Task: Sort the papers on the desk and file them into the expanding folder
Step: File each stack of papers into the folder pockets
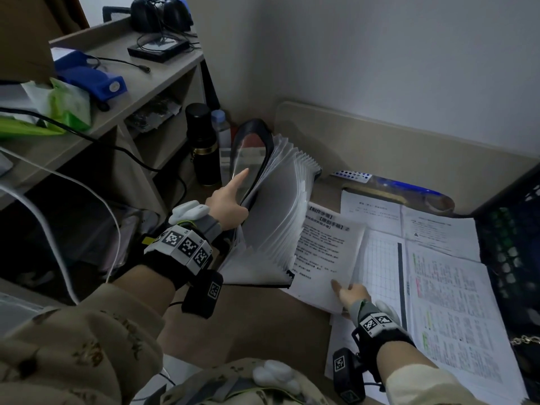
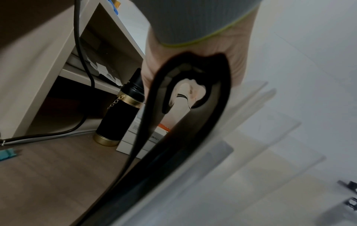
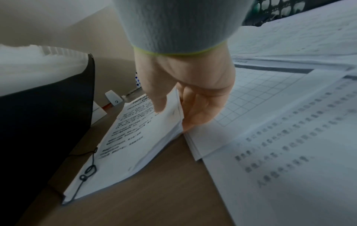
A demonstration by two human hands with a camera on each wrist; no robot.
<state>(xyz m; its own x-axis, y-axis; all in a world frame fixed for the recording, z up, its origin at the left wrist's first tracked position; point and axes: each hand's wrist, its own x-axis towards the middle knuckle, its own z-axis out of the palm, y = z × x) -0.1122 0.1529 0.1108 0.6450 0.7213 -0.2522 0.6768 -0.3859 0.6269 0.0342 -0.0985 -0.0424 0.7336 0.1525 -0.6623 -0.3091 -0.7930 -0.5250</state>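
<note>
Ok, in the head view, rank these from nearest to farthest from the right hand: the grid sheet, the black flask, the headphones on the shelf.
From the right hand:
1. Grid sheet, on the desk just beside the hand.
2. Black flask, standing behind the expanding folder, far left.
3. Headphones, on the shelf top, upper left.

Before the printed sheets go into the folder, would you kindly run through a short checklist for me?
1. Grey expanding folder with black cover held open by left hand: ok.
2. Right hand pinches the stapled white printed sheets, thumb on top: ok.
3. Sheets lifted fully off the brown desk: not ok, far end still down.
4. Right pocket chosen: cannot tell.
5. Black elastic cord lies on the sheets: not ok.
</note>
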